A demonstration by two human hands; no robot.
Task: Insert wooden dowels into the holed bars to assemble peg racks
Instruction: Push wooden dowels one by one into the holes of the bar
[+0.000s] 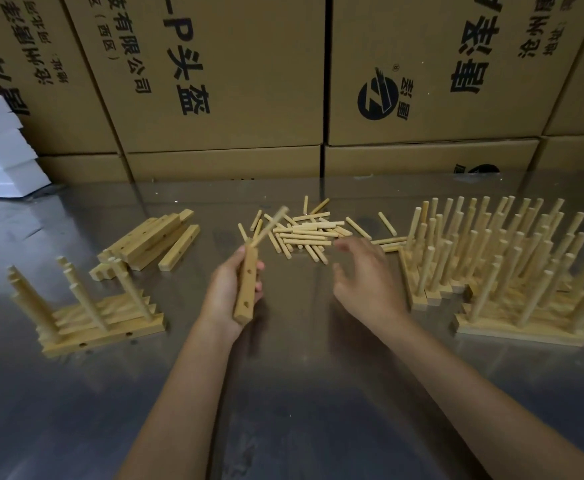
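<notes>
Left hand (230, 296) grips a holed bar (246, 289) with one blurred dowel (270, 226) in its top. Right hand (366, 275) hovers, fingers loose, near loose dowels (306, 233). Cartons (214, 74) behind read "头盔".

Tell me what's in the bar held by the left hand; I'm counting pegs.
One blurred dowel sticks from the bar's top end. Two holes show empty; the left hand covers the bar's far side.

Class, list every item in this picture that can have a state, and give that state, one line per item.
left hand: grips a holed bar
holed bar: upright, one blurred dowel in its top, two holes empty
right hand: open, over the table, holding nothing
loose dowels: lying scattered
spare bars: stacked, no dowels
finished racks: pegs up
</notes>
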